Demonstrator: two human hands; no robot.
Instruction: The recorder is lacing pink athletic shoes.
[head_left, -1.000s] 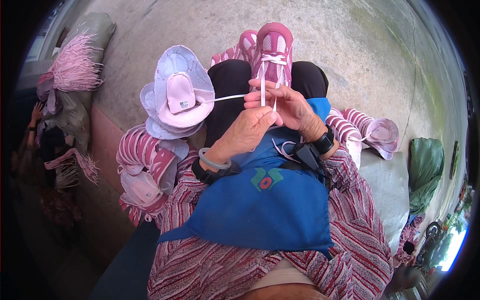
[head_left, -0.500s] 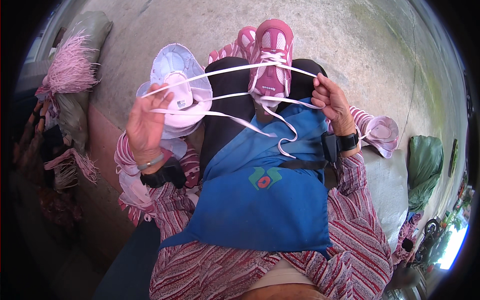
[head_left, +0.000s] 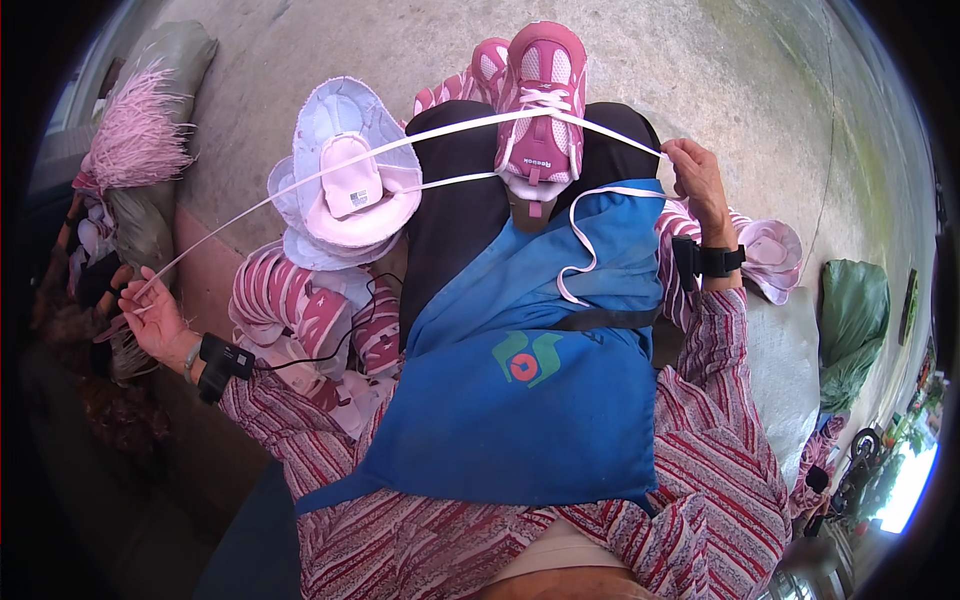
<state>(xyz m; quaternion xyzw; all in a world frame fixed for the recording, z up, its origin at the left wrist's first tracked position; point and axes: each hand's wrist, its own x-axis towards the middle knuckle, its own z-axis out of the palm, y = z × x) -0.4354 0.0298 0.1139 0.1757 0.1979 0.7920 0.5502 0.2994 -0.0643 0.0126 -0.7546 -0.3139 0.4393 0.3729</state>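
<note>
Two hands are held wide apart, and a white lace [head_left: 460,126] is stretched between them over a pink-and-white shoe [head_left: 540,145]. The shoe is propped between the black-trousered knees [head_left: 440,240], toe pointing away, and the two strands are met at its lacing. By the left hand [head_left: 158,318], palm turned up far out to the side, one strand is gripped in curled fingers; how firmly cannot be told. By the right hand [head_left: 698,180] the shorter strand is pinched at the fingertips, and its loose tail [head_left: 574,232] is draped onto the blue apron [head_left: 520,300].

The shoe could be tipped or twisted off the knees if one side were pulled harder — the reaches look uneven, so a lopsided knot could also be caused. The left strand is carried over a stack of pale uppers [head_left: 350,175], whose edges could be caught if it were lowered. The thin black cable [head_left: 345,340] running from the left wristband [head_left: 222,366] could be snagged among the striped pieces [head_left: 285,305] beside it. If the left fingers were loosened, that strand could be dropped slack.
</note>
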